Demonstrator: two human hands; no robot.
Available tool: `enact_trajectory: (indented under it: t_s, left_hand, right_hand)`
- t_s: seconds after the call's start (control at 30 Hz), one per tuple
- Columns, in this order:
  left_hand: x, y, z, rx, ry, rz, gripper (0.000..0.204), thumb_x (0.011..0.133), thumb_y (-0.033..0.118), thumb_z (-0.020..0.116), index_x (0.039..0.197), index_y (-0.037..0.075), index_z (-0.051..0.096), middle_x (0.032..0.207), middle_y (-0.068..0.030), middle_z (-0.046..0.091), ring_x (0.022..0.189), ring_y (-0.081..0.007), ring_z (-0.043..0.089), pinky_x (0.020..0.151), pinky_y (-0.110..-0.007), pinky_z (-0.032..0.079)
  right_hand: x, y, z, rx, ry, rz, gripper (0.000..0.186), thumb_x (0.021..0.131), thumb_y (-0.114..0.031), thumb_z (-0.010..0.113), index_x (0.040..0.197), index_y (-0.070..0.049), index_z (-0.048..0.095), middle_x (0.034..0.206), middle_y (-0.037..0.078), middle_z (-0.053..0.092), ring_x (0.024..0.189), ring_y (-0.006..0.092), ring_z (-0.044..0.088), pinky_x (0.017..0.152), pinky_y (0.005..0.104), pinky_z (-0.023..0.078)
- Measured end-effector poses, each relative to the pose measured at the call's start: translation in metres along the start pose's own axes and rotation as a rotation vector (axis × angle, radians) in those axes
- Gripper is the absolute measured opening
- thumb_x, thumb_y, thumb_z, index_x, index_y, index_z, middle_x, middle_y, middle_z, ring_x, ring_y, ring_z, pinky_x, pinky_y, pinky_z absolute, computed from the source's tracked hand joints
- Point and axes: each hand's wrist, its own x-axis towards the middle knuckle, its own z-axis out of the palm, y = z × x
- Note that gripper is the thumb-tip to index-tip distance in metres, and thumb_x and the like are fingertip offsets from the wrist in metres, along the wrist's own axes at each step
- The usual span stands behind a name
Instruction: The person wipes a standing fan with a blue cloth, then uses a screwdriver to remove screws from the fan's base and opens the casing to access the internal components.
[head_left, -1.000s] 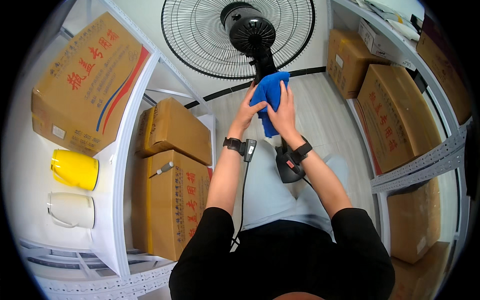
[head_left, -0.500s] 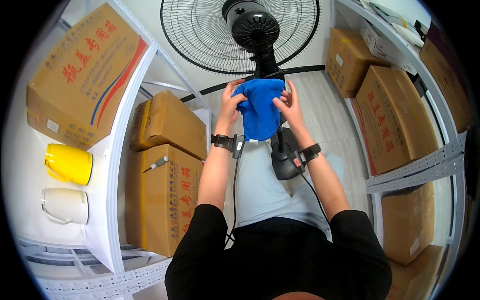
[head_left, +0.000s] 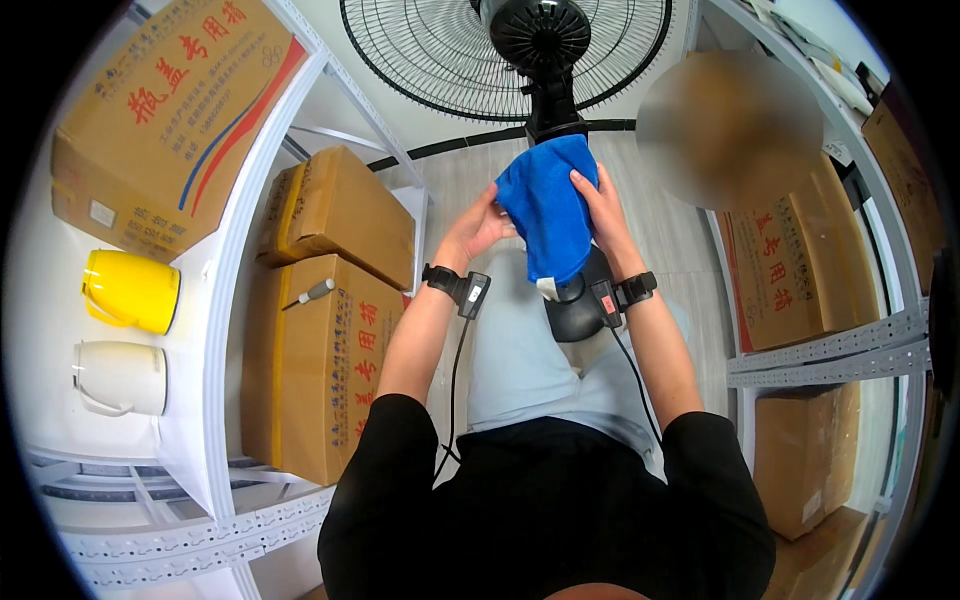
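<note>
While the blue cloth (head_left: 548, 205) is held up between the two hands, its long axis is directed from the neck of the black fan (head_left: 546, 38) back toward the lap, with the upper end leaned slightly to the right. By the right hand (head_left: 606, 212) the upper right edge is pinched, the thumb being laid on the near face and the fingers mostly hidden behind the edge. By the left hand (head_left: 480, 228) the opposite edge is met at the fingertips, with the palm turned toward the cloth; whether the fabric is clasped there or only touched cannot be told. Neither hand is set clearly nearer, since the cloth is flanked on both sides, though the firmer hold is seen on the right. Relative to that hold, most of the fabric is spread leftward and down toward the body, where the lower end is marked by a white tag (head_left: 546, 288) beside the fan base (head_left: 577, 320). The fan's post is largely covered by the cloth, and whether the two are in contact cannot be made out.
</note>
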Motion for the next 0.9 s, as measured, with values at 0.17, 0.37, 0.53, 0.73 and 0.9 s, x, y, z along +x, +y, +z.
enact_trajectory:
  t_s: [0.17,0.37,0.53,0.73,0.9]
  left_hand:
    - [0.002,-0.025,0.008,0.312,0.124,0.060,0.068,0.090,0.045,0.059,0.139,0.003,0.036,0.138,-0.0155,0.046,0.124,-0.0286,0.047,0.104,-0.048,0.038]
    - [-0.008,-0.008,0.010,-0.157,0.244,0.044,0.068,0.088,0.040,0.064,0.139,0.005,0.037,0.137,-0.0149,0.047,0.121,-0.0285,0.049,0.103,-0.043,0.039]
    - [-0.038,-0.015,0.001,0.110,0.186,-0.010,0.058,0.087,0.017,0.065,0.137,0.004,0.040,0.131,-0.0141,0.051,0.118,-0.0258,0.052,0.101,-0.041,0.043]
    - [-0.082,0.029,-0.014,0.165,0.322,0.227,0.050,0.078,0.005,0.065,0.124,0.006,0.049,0.113,-0.0104,0.059,0.103,-0.0225,0.059,0.086,-0.035,0.051]
    - [-0.121,0.077,-0.086,-0.054,0.595,0.454,0.024,0.080,0.007,0.063,0.103,0.006,0.058,0.096,-0.0070,0.064,0.088,-0.0216,0.064,0.078,-0.036,0.055]
  right_hand:
    - [-0.006,0.000,0.001,0.000,0.082,0.029,0.040,0.090,-0.030,0.064,0.115,-0.001,0.052,0.108,0.010,0.060,0.099,0.0151,0.057,0.085,0.0288,0.047]
    - [-0.003,0.020,-0.018,-0.289,0.152,0.216,0.054,0.085,-0.041,0.068,0.116,0.002,0.054,0.108,0.014,0.062,0.099,0.0189,0.059,0.085,0.0306,0.048]
    - [-0.002,0.042,0.001,-0.168,0.269,0.146,0.059,0.085,-0.042,0.067,0.119,0.003,0.053,0.110,0.016,0.061,0.099,0.0201,0.059,0.086,0.0322,0.048]
    - [-0.008,0.060,0.003,-0.187,-0.140,0.623,0.063,0.088,-0.039,0.064,0.134,-0.002,0.042,0.112,0.013,0.060,0.091,0.0193,0.063,0.079,0.0303,0.052]
    - [-0.025,0.059,0.037,-0.241,-0.379,0.673,0.052,0.092,-0.035,0.058,0.132,-0.004,0.046,0.108,0.013,0.065,0.089,0.0160,0.065,0.077,0.0267,0.051]
